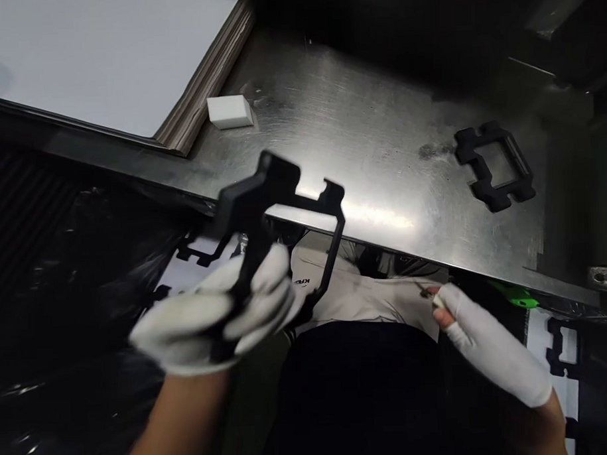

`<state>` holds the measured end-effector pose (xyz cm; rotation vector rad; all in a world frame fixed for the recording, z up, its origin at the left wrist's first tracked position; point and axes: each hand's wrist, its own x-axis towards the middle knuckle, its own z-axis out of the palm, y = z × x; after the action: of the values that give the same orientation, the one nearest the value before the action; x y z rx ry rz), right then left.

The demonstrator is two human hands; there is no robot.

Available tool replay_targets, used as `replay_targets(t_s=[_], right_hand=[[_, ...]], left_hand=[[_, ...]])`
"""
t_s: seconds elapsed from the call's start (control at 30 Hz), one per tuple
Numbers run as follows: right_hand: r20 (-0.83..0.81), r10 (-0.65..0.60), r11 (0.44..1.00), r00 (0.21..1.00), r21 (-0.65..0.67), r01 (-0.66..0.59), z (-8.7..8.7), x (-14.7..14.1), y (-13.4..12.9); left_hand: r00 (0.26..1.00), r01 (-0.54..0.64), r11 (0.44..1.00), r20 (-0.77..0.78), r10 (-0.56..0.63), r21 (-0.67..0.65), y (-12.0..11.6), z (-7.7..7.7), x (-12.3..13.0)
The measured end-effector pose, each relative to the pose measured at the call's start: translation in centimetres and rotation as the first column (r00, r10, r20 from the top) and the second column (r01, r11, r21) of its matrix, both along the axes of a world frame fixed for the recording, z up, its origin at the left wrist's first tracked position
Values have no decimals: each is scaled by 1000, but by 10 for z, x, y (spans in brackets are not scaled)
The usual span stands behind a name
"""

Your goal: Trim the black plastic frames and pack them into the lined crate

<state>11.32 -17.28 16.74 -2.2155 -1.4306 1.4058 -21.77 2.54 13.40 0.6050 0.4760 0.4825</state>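
My left hand [197, 317], in a white glove, is closed around a black angular plastic-looking frame [248, 206]. The frame is held up in front of the metal table's near edge, slightly blurred, and glove fingers cover part of its side. My right hand [487, 340] wears a white glove with bare fingertips. Thumb and fingers pinch a small thin tool [423, 291] with a narrow pointed end; its exact kind is too small to make out. On the table at the right lies a similar black frame [496, 197], apart from both hands.
A bare metal table [339, 120] spans the view. On it are a white block [228, 112] and a stack of white sheets [103, 55]. Below the edge, more black frames [556, 348] lie on white sheets at both sides. A green-handled object [522, 299] is at the right, black plastic film [85, 261] at the left.
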Motion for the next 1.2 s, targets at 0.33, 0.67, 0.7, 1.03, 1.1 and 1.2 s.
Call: replay_targets(t_s=[0.33,0.67,0.7,1.03,1.1,1.2], right_hand=[[679,221,900,700,134,-415,-15,-25,129],[653,326,880,683,55,-472,-16,-42,143],[652,314,886,690,60,-460,-16,-40,143],[671,250,909,698,85,-408,-13,-33,150],[707,192,931,681,88,-354,-11,-32,150],[717,153,950,680,82,-300,-7,-29,149]], left_hand=[[984,161,975,-102,-146,156,68,15,123],[935,298,923,-268,-231,245,61,27,129],[930,309,917,-282,-236,252,60,27,130],[899,322,929,-366,-239,184,58,28,130],[897,324,924,-375,-232,202,57,28,130],[897,313,932,-378,-227,183,58,26,129]])
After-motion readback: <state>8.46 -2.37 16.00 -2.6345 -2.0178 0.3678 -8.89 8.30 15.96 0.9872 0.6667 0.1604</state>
